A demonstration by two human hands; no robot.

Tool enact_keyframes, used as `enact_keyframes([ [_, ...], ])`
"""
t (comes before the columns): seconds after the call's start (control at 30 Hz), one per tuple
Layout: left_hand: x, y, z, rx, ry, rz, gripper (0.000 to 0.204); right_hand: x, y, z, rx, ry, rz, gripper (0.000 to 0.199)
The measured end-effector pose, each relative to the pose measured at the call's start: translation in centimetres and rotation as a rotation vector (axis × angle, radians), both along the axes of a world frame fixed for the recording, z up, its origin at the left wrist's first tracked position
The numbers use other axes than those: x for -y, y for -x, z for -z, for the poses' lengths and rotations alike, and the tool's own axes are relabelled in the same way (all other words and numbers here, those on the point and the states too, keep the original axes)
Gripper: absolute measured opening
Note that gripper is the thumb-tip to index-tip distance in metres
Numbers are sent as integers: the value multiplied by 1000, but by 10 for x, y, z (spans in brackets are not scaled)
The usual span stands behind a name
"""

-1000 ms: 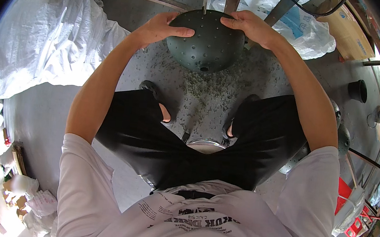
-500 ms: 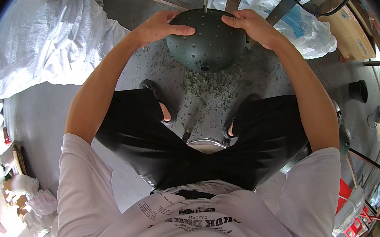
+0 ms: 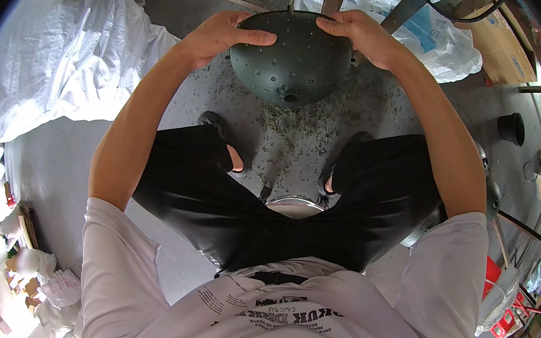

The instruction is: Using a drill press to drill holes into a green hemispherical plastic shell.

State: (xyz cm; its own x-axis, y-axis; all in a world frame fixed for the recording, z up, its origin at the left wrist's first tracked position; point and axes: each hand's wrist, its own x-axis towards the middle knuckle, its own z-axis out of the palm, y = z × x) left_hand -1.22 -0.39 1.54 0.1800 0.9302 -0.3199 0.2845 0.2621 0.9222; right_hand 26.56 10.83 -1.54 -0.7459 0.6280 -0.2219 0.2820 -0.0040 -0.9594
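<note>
While convex personward, dome [image 3: 291, 62] crosswise

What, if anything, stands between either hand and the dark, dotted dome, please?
Nothing visible does: the left hand and the right hand both grip the dome directly. The thin bit at its far edge lies between the hands, blocking neither.

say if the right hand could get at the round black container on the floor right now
Probably not without letting go: the right hand holds a dark green, dotted dome, and the container sits well off to its right.
</note>
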Motion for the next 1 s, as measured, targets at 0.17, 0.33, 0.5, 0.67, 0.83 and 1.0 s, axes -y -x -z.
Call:
enact_keyframes([
  [0.17,-4,4,-1,7,76,1,63,2,0,-4,52,-21,34,53],
  [0.33,-4,2,-2,33,54,7,65,7,1,-7,24,-17,60,52],
  [0.5,-6,3,-12,-16,36,30,67,4,1,-5,35,-13,18,54],
  [0.67,-3,5,-25,-5,-55,-8,70,7,5,-32,-9,118,37,50],
  [0.83,-20,7,-28,7,-36,41,71,-10,0,-27,-12,41,3,46],
  [1.0,-13,11,18,-94,-7,115,77,-10,4,-3,163,86,-104,58],
])
